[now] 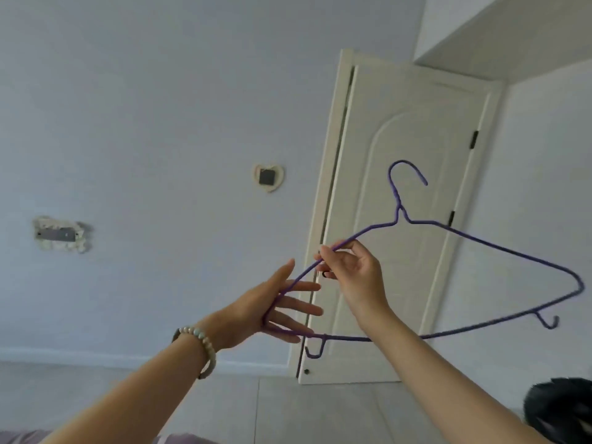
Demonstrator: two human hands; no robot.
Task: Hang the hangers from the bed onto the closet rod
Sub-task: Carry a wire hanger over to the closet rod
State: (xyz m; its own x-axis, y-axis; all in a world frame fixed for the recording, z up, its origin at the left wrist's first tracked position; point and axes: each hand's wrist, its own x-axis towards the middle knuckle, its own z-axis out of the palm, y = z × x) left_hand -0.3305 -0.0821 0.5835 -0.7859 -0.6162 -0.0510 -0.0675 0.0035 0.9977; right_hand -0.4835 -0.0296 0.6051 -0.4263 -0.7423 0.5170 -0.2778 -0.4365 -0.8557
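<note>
A purple wire hanger [499, 248] is held up in the air in front of the white door, hook pointing up. My right hand [352, 277] pinches its left sloping arm between thumb and fingers. My left hand [272, 309], with a bead bracelet on the wrist, has its fingers spread straight; the hanger's left corner passes across them, touching the fingers. Neither the closet rod nor the bed surface shows clearly; only a strip of purple fabric [179, 439] lies at the bottom edge.
A white panelled door [410, 155] stands shut behind the hanger. A white cabinet or shelf [512, 30] juts out at top right. A heart-shaped wall item [268, 177] and a wall socket [59, 234] sit on the pale wall. A dark object [560, 408] lies at bottom right.
</note>
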